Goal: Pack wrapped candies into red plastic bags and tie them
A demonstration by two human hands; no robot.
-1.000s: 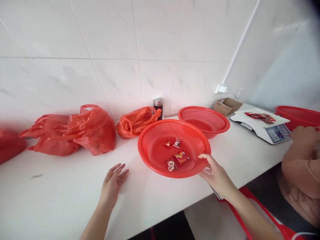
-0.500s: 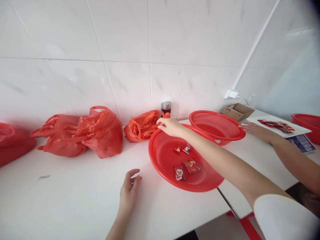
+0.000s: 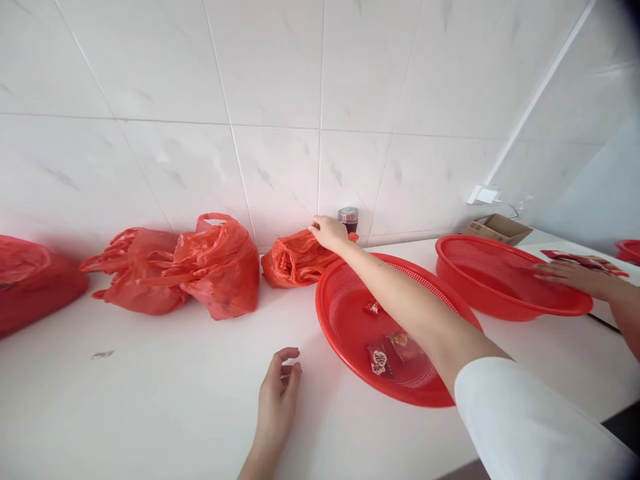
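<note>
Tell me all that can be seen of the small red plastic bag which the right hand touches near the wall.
The small red plastic bag is thin, glossy and crumpled, lying slumped on the white counter against the tiled wall. Its mouth looks loosely gathered. The right hand rests on its upper right edge, beside a dark flask.

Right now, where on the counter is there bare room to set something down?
Bare counter runs along the front edge, between the bags and the left hand. A smaller strip lies in front of the far basket. It is crowded at the wall, where the right hand meets the small bag and flask, beside the near basket.
</note>
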